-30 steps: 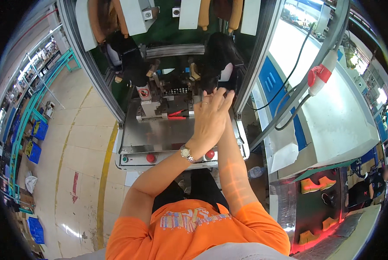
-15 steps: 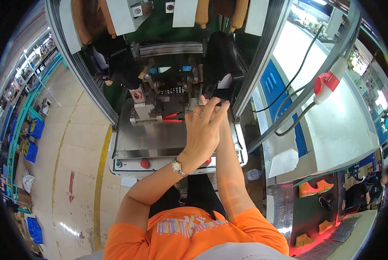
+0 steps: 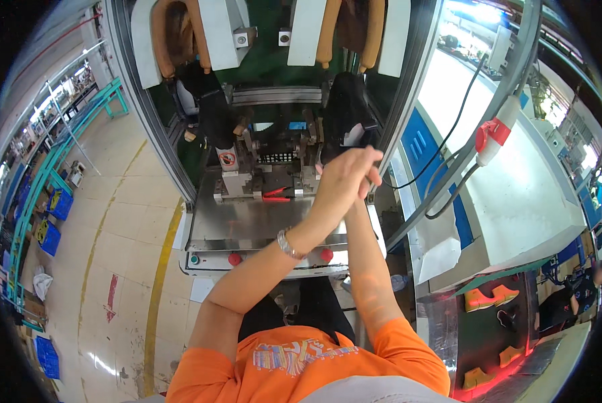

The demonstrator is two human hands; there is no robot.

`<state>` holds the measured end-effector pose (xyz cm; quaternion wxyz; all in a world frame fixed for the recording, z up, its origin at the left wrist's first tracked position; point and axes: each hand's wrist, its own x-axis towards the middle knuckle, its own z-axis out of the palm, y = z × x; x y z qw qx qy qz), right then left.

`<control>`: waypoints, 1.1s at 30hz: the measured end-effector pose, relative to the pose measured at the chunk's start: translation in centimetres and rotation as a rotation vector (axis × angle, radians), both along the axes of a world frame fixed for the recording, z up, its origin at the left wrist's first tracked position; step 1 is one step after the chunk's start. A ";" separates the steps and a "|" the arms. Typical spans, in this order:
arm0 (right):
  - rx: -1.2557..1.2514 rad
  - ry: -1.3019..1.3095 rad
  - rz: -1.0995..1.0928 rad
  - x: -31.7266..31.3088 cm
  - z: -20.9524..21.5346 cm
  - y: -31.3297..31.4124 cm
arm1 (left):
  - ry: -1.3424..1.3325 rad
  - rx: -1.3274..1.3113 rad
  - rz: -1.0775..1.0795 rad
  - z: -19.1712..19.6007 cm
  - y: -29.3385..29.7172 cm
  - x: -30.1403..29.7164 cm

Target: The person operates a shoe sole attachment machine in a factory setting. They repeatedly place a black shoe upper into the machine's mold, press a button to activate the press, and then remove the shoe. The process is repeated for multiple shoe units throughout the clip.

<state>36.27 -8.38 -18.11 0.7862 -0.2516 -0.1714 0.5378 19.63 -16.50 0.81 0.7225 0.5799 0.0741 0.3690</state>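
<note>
My left hand (image 3: 344, 176), with a metal-banded watch (image 3: 289, 244) on its wrist, crosses over my right wrist at the right side of the machine. Its fingers are slightly bent and apart, beside the lower end of a black shoe upper (image 3: 346, 101) on the right station. No object shows between them. My right forearm (image 3: 366, 262) reaches up underneath; the left hand hides most of my right hand, with only a fingertip (image 3: 319, 168) showing beside the upper. A second black upper (image 3: 210, 107) hangs at the left station.
Red-handled pliers (image 3: 276, 195) lie on the metal bed (image 3: 247, 225). Red buttons (image 3: 234, 258) line the machine's front edge. At right stand a slanted metal post (image 3: 448, 161), a red-and-white plug (image 3: 493, 140) and a conveyor with orange-yellow shoe forms (image 3: 479, 300). Blue bins (image 3: 60, 203) stand at left.
My left hand has moved right, from the edge of the black upper to above my right wrist, and its fingers have bent more. The whole view has shifted slightly.
</note>
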 end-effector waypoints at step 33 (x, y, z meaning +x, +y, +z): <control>-0.981 -0.982 -0.635 3.5 -19.2 -20.2 | -0.131 -0.027 0.351 1.2 0.4 2.4</control>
